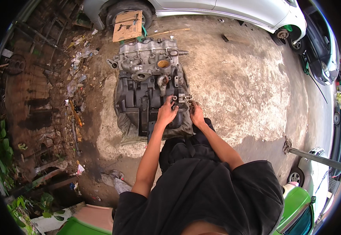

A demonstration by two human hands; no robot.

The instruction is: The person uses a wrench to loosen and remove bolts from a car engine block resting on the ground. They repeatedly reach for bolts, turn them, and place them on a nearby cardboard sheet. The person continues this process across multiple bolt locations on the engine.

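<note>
- With left hand (167, 112), touching engine (151, 80) beside metal fitting (182, 98); cannot tell whether grasping.
- With right hand (196, 113), at metal fitting's right; cannot tell whether grasping.

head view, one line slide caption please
Left hand and right hand at an engine on a cloth, silver car beyond.

The engine (150, 83) sits on cloth (129, 131) — car (241, 9) beyond, litter (77, 59) left.

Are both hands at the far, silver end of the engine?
No, the left hand and right hand are both at the near, dark end of the engine.
</note>
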